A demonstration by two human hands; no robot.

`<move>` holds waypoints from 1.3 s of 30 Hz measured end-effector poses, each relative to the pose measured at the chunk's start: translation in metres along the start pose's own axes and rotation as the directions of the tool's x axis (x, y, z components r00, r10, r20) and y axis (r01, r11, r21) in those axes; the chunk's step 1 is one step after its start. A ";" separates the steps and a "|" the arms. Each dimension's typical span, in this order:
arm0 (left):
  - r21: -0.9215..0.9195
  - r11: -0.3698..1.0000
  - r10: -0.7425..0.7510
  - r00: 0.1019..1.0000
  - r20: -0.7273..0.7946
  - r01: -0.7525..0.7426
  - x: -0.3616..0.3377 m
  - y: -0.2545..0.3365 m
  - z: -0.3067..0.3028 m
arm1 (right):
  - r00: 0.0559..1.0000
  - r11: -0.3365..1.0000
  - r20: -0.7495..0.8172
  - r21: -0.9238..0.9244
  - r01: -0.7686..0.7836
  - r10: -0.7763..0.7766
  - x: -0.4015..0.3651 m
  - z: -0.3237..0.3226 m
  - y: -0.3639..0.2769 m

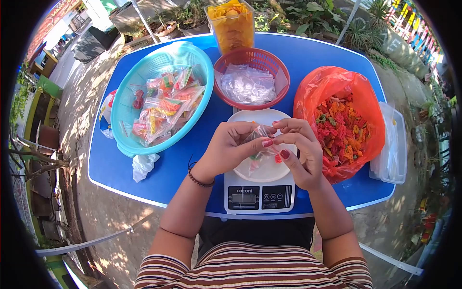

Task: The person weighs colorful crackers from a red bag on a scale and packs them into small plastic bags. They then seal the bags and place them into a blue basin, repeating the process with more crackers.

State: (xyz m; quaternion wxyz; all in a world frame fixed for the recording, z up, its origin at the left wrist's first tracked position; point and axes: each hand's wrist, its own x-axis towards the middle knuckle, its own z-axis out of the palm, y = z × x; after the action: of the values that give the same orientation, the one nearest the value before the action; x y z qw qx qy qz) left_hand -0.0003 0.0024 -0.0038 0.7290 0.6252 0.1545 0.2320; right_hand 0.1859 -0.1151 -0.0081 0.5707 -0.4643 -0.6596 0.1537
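Observation:
Above the white plate (243, 174) of a kitchen scale (260, 198), both hands hold a small clear plastic bag (260, 155) with a little colourful content. My left hand (236, 144) pinches the bag's left side between thumb and fingers. My right hand (303, 154) has its fingertips at the bag's upper right edge, fingers bent. A small red piece (277, 158) shows beside the bag, under the right fingers. Right of the hands, a red plastic bag (313, 91) is open and full of red, orange and green crinkled pieces (340, 126).
A turquoise basket (126, 89) with filled bags is at the left, crumpled plastic (143, 166) below it. A red basket (250, 54) of clear bags and a container of yellow chips (232, 26) stand behind the scale. Clear lids (392, 144) lie at the right edge.

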 end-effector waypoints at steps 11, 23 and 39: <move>-0.074 0.997 -0.006 1.000 0.028 0.008 0.001 0.000 0.008 | 0.995 0.986 0.100 -0.167 -0.012 0.029 -0.003 0.011 0.000; -0.153 0.970 0.119 0.916 -0.382 -0.190 0.009 0.001 -0.005 | 0.997 0.921 0.074 -0.389 0.010 0.021 -0.003 0.008 0.002; -0.149 0.978 0.084 0.933 -0.350 -0.144 0.009 -0.008 -0.008 | 0.936 0.960 -0.227 -0.022 -0.280 0.268 -0.014 0.020 0.007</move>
State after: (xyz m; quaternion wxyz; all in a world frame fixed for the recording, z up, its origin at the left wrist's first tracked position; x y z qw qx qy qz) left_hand 0.0040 0.0130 -0.0123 0.7275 0.5181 0.2217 0.3914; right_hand 0.1696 -0.1159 -0.0280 0.6008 -0.5811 -0.5247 0.1612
